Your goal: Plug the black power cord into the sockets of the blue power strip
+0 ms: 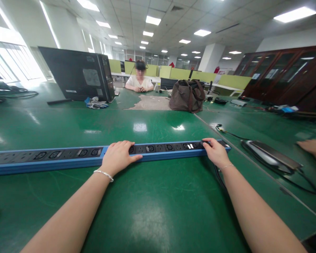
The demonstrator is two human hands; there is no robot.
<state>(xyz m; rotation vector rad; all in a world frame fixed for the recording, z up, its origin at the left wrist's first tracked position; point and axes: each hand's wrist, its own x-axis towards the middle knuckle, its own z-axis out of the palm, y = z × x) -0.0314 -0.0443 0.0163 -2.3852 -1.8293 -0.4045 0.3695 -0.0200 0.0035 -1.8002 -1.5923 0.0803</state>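
Grasping a blue power strip [158, 149] on the counter [158, 196], the left hand [118, 157] spans its width; the right hand [217, 152] pinches a black plug [204, 143].

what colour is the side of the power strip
The power strip's side is blue, best seen in the head view.

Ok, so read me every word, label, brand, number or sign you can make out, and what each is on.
No text is readable.
White labels on the blue power strip: too small.
Pale sticker on the black computer case: too blurred.
Pale sheet on the wooden cabinet: too far off.
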